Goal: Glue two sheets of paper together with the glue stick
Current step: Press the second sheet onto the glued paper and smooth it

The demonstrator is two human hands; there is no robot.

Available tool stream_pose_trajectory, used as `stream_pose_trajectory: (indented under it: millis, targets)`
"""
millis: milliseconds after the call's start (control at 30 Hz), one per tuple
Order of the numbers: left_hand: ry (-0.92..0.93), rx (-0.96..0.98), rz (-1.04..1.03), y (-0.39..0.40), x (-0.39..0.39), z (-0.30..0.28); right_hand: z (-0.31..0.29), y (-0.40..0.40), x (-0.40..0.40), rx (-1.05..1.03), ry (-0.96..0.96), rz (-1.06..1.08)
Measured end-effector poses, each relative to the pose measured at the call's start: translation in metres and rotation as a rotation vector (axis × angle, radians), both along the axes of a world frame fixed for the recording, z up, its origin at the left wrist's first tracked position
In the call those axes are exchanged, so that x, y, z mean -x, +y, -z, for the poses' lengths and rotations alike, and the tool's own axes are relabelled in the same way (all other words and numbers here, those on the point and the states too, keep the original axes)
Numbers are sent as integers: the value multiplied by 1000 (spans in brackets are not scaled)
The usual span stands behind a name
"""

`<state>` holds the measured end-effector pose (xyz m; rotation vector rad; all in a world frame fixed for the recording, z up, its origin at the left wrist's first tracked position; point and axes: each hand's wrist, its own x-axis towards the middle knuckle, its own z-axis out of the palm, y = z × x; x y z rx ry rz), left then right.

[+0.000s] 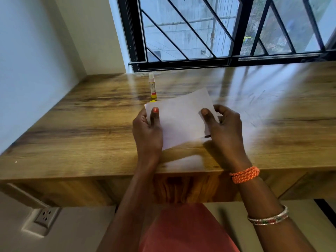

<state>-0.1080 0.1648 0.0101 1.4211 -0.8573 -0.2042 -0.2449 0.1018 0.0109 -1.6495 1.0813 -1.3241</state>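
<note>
1. Head view: both hands hold a white paper (179,118) over the wooden desk (81,124), lifted a little above it, to judge by the shadow and pale reflection on the wood near the front edge.
2. The left hand (147,131) pinches the paper's left edge, thumb on top and fingers curled beneath; the right hand (224,128) pinches the right edge the same way. Both are closed on the sheet.
3. Whether this is one sheet or two laid together cannot be told; a second edge seems to show under the right thumb.
4. The glue stick (152,85) stands upright farther back on the desk, towards the window (218,33), beyond and slightly left of the paper's far-left corner. Its white tip looks uncapped, and what seems to be a yellow cap (152,101) peeks out just beside the paper's edge.
5. The left hand is nearer the stick, which lies ahead of it; reaching it would mean letting go of the paper's left edge and moving forward.
</note>
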Motion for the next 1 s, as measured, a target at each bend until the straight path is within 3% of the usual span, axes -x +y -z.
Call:
stream_pose_trajectory:
  millis: [133, 233, 333, 400, 500, 633, 833, 933, 1000]
  targets:
    - [-214, 85, -122, -3, 1, -1, -6, -1, 1, 72, 212, 138]
    - [-364, 84, -133, -2, 7, 0, -13, 2, -5, 427, 501, 362]
    - [-456, 70, -81, -3, 10, 1, -28, 8, -21, 721, 621, 162]
    - [-419, 131, -62, -2, 12, -1, -35, 10, -27, 757, 567, 9]
    - [-339, 201, -63, 1, 13, -6, -39, 4, -27, 756, 502, -46]
    - [-175, 281, -120, 4, 3, -8, -33, -9, -7, 668, 433, 4]
    - [-111, 248, -258, 5, -1, -4, -13, -20, 24, 436, 345, 219]
    - [-66, 235, -264, 1, -3, -8, -14, -14, 23, 86, 55, 174]
    - [-85, 227, -237, -3, 5, -11, -18, -6, 15, -152, -5, 27]
